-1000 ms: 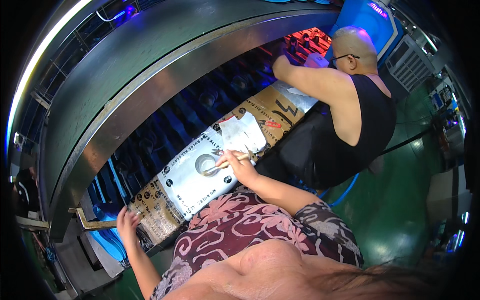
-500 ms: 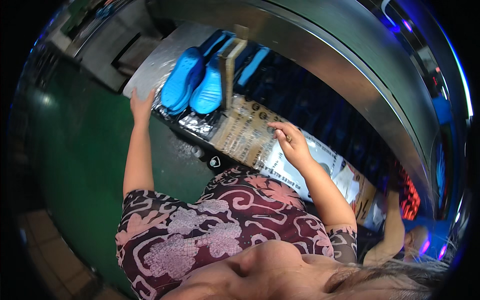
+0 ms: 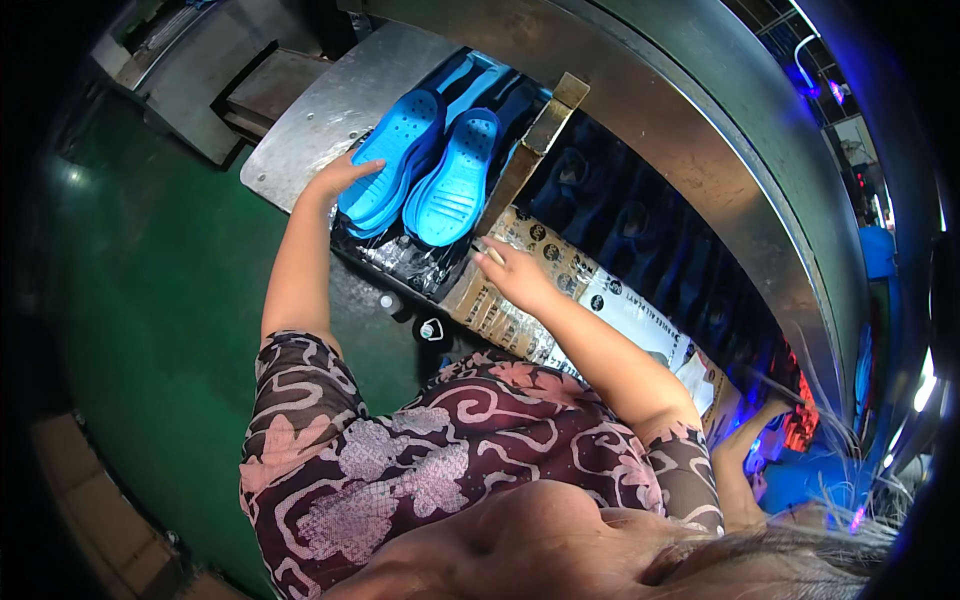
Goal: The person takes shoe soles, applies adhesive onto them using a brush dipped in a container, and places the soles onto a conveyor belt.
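My left hand is at the outer edge of the left stack of bright blue shoe soles, its thumb lying across the top sole and its fingers along the side. Beside it stands a second stack of blue shoe soles, toe ends toward the machine. Just right of that stack's near end is my right hand, above the taped cardboard. Its fingers are bent together around a small pale piece with a dark tip, too small to name.
An upright wooden bar divides the stacks from dark rows under the metal machine housing. A metal plate extends left. Bottles stand below the table edge on the green floor. Another person's arm is at right.
My left hand has moved from the metal plate onto the left sole stack. My right hand has moved left across the cardboard, close to the second stack. The view has shifted slightly.
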The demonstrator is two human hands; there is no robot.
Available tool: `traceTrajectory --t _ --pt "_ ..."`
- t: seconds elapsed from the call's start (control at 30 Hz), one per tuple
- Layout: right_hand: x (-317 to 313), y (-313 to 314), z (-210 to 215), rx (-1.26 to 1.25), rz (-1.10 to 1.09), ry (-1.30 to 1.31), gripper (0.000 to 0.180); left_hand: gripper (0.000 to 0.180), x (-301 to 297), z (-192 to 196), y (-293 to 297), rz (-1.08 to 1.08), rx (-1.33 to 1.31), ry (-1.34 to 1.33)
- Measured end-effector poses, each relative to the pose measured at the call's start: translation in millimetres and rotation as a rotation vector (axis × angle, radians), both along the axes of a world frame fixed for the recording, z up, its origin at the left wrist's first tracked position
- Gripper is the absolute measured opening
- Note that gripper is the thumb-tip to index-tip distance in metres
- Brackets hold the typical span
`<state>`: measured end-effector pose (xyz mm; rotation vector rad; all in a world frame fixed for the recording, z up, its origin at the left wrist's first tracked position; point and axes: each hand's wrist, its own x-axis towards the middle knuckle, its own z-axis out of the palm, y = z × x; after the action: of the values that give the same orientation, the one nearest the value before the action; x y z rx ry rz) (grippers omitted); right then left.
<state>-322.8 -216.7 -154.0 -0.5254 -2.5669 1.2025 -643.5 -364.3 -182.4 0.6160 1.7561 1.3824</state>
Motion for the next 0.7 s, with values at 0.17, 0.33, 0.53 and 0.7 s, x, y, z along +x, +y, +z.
traceTrajectory --t 0.17,0.33,0.53,0.7 --pt "-40.0 -5.0 -21.6 -0.282 0.033 -0.357 0.055 0.055 -5.8 -2.4 2.6 0.036 0.041 -0.055" --pt "-61.7 -19.0 -21.9 -0.846 -0.263 -0.358 0.052 0.056 -3.5 -6.6 5.8 0.022 0.032 -0.098" --pt "-76.8 -23.8 -49.1 -0.705 -0.372 -0.301 0.049 0.054 13.3 -7.0 3.8 0.105 0.051 -0.022" --pt "-71.6 -30.5 -43.7 -0.271 -0.354 -0.379 0.055 0.052 29.9 -14.1 -15.5 0.166 0.058 0.005"
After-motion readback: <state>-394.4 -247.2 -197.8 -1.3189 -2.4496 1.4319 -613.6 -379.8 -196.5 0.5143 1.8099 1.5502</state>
